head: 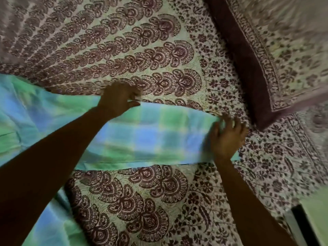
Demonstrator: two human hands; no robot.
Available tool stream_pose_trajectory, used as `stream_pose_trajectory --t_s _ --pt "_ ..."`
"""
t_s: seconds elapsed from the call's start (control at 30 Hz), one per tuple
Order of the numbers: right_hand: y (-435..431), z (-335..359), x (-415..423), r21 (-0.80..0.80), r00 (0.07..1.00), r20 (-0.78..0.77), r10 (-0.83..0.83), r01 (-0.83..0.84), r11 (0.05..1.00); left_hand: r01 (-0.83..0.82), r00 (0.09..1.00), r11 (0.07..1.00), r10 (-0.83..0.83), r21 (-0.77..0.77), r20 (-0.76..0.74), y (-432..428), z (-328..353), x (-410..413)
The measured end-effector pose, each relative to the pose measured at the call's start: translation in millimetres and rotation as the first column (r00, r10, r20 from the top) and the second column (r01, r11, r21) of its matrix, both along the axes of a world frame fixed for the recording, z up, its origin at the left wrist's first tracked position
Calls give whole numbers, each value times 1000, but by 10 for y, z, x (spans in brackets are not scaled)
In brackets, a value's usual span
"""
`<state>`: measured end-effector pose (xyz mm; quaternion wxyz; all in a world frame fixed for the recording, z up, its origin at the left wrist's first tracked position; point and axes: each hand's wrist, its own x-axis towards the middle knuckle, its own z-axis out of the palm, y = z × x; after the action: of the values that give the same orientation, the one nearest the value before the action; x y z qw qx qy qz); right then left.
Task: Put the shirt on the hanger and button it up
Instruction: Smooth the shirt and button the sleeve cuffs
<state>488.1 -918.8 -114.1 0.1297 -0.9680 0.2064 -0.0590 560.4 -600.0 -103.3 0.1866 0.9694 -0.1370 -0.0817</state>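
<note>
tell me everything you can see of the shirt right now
The shirt is soft, thin-looking cloth in blue and green checks, lying on the patterned bedspread. One long part stretches flat toward the right; the rest spreads off the left edge. The left hand pinches its upper edge, the right hand lies on its right end. No buttons show.
</note>
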Motion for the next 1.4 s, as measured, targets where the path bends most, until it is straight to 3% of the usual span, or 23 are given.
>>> stream_pose_trajectory --t_s 0.1,0.2,0.3,0.4,0.5,0.57,0.63,0.7,0.77,0.8,0.87,0.9,0.93,0.97,1.03,1.1,1.17,1.23,1.3,1.37,1.4 --pt "-334 96 23 275 994 -75 -85 102 956 145 974 976 -170 -163 -149 -254 91 75" --pt "-531 198 120 491 983 -185 -20 110 864 124 960 983 -154 -136 -233 -497 111 80" --pt "-637 206 128 527 965 -253 -74 201 826 27 988 999 -22 30 -154 -587 50 105" --pt "-609 221 108 407 949 -301 -93 216 887 -91 979 994 101 62 -176 -666 71 101" --pt "-615 283 46 419 959 -255 -126 227 879 -5 998 995 11 100 -66 -871 157 60" --pt "-663 320 -97 419 945 -273 -181 286 862 85 996 996 -86 24 26 -1144 219 -69" --pt "-697 341 -277 411 914 -360 -188 337 847 137 991 983 -137 -126 8 -1501 283 -286" --pt "-693 333 -391 463 898 -409 -163 358 811 101 985 960 -133 -262 -109 -1879 325 -509" --pt "-611 304 -442 589 921 -348 -175 361 723 -105 950 915 -24 -390 -313 -2131 309 -649" --pt "-537 295 -449 619 943 -266 -203 328 714 -265 892 853 40 -449 -450 -2198 290 -681" --pt "-351 315 -498 509 987 -6 -158 139 849 -573 734 653 139 -496 -665 -2256 267 -712" --pt "-244 312 -554 381 994 111 -12 -32 924 -680 669 545 190 -490 -718 -2257 270 -728" --pt "-127 299 -620 240 963 180 200 -240 941 -749 626 457 250 -480 -739 -2243 286 -739" --pt "-26 240 -696 119 894 187 407 -431 894 -786 599 411 323 -462 -733 -2202 277 -755" --pt "89 95 -855 50 775 116 622 -630 775 -795 596 431 425 -426 -681 -2086 241 -818" --pt "75 18 -956 120 754 98 650 -657 744 -768 623 465 383 -441 -682 -1956 139 -887" --pt "-19 30 -1001 233 763 132 633 -645 728 -754 636 472 355 -456 -685 -1861 55 -919" --pt "-76 129 -1042 357 838 172 518 -543 760 -760 635 458 373 -461 -677 -1807 12 -929" --pt "-90 227 -1048 563 963 158 218 -269 782 -764 636 439 384 -473 -670 -1775 -18 -939" --pt "-78 263 -1031 733 998 35 -52 10 680 -742 663 467 405 -480 -630 -1749 -47 -963" --pt "-59 259 -1021 746 995 -22 -102 84 660 -729 678 488 416 -481 -606 -1742 -46 -976"
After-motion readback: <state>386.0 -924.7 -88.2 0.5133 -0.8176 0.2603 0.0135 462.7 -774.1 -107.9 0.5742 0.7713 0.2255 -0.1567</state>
